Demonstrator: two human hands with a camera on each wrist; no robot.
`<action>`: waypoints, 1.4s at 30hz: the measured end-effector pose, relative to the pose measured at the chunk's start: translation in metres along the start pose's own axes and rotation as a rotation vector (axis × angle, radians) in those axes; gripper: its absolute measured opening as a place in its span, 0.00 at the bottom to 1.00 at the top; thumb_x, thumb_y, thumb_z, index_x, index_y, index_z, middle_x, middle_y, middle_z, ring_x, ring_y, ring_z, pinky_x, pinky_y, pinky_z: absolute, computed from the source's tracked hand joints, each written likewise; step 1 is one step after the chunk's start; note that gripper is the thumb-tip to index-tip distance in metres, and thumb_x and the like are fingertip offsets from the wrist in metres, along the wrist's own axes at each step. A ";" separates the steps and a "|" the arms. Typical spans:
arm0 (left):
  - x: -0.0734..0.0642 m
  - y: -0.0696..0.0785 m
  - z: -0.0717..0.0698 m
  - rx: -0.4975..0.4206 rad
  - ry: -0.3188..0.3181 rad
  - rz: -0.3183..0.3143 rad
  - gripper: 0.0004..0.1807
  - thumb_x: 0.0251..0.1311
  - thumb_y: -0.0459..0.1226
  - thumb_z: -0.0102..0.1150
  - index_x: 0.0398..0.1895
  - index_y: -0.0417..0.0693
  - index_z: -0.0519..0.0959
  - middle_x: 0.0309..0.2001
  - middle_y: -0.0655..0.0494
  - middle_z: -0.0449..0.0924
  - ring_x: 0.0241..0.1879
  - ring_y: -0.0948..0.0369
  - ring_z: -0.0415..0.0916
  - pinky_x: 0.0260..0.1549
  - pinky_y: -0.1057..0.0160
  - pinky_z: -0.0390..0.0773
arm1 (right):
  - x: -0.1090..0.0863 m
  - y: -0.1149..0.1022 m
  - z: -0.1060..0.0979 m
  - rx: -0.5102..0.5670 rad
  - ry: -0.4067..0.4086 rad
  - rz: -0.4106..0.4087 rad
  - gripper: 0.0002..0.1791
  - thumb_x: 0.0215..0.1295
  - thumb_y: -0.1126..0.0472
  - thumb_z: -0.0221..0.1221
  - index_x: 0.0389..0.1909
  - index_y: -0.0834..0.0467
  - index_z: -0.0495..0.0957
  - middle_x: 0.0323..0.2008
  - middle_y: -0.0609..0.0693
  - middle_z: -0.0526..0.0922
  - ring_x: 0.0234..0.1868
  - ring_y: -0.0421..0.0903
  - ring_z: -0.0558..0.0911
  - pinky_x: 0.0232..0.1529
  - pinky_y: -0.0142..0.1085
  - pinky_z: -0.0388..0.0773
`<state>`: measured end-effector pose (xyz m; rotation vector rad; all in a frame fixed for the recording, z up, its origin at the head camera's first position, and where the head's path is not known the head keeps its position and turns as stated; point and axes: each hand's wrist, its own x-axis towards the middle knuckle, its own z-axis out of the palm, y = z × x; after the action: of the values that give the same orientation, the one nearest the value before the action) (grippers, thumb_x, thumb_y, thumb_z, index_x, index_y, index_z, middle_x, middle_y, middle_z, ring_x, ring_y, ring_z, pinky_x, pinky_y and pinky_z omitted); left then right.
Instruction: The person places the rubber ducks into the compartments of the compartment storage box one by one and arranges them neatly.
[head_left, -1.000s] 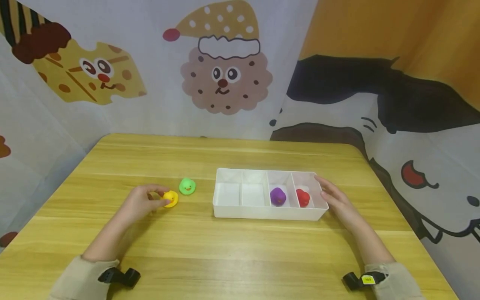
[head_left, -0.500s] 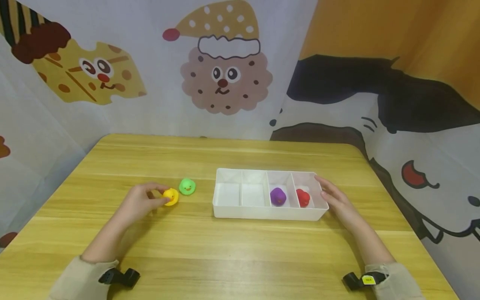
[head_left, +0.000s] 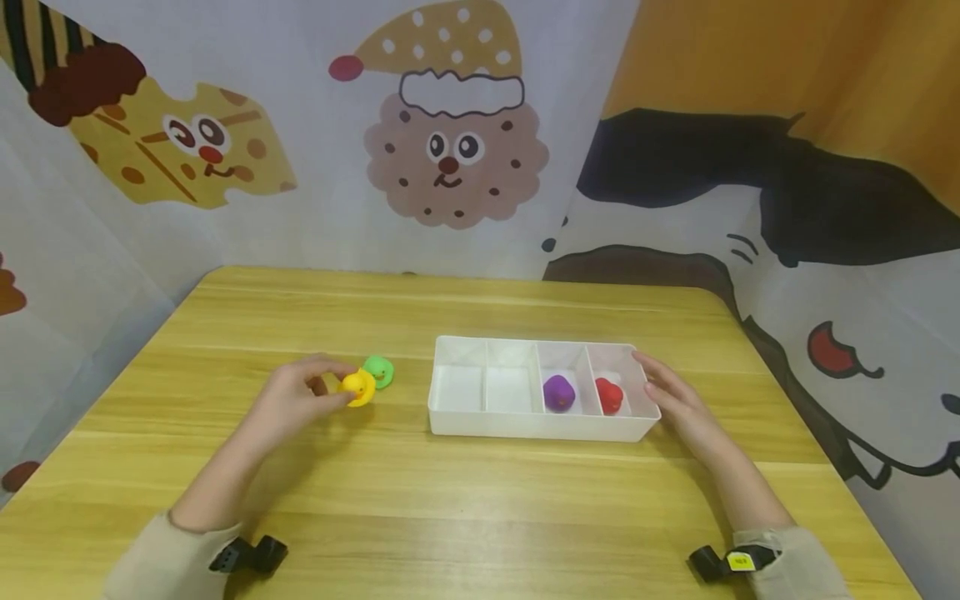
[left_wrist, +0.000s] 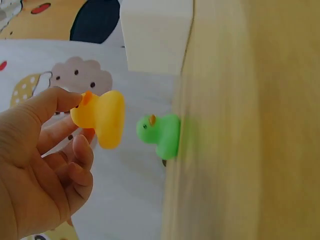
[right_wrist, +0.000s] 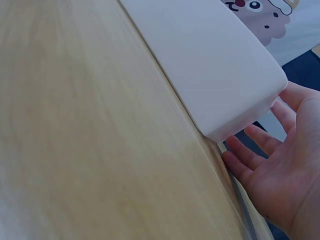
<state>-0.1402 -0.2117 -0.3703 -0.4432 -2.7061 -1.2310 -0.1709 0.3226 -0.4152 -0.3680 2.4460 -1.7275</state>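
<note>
With our left hand [head_left: 288, 402] we pinch the yellow duck [head_left: 362, 383] between thumb and fingers, lifted off the surface [head_left: 480, 508]. Just beyond those fingertips, the green duck [head_left: 382, 372] sits on the surface. Our right hand [head_left: 681, 407] touches the outer end of the white box [head_left: 540, 426], its fingers relaxed and spread. In the compartment nearest those right fingers lies the red toy [head_left: 609, 397]; one compartment farther from them, we see the purple toy [head_left: 558, 392]
</note>
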 end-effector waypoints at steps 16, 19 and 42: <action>0.012 0.032 0.021 -0.137 -0.046 0.106 0.15 0.49 0.32 0.72 0.42 0.47 0.85 0.39 0.60 0.81 0.23 0.58 0.70 0.17 0.66 0.71 | 0.000 0.000 0.000 0.017 -0.005 0.005 0.28 0.76 0.57 0.44 0.74 0.56 0.53 0.73 0.62 0.48 0.70 0.64 0.49 0.63 0.63 0.48; 0.017 0.037 0.027 -0.153 -0.056 0.120 0.15 0.48 0.31 0.71 0.42 0.46 0.85 0.38 0.60 0.81 0.23 0.58 0.70 0.16 0.66 0.71 | 0.000 0.000 0.000 0.003 -0.006 0.003 0.28 0.76 0.57 0.43 0.74 0.56 0.53 0.73 0.62 0.49 0.70 0.63 0.51 0.65 0.50 0.56; 0.053 0.077 0.066 -0.232 -0.149 0.209 0.14 0.50 0.32 0.70 0.43 0.47 0.84 0.38 0.62 0.80 0.18 0.61 0.66 0.14 0.69 0.65 | -0.001 -0.001 0.000 -0.003 -0.011 0.003 0.28 0.76 0.58 0.43 0.74 0.55 0.53 0.72 0.63 0.49 0.69 0.63 0.52 0.61 0.39 0.61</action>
<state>-0.1660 -0.1025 -0.3459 -0.8551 -2.5576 -1.5089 -0.1700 0.3226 -0.4138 -0.3735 2.4398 -1.7166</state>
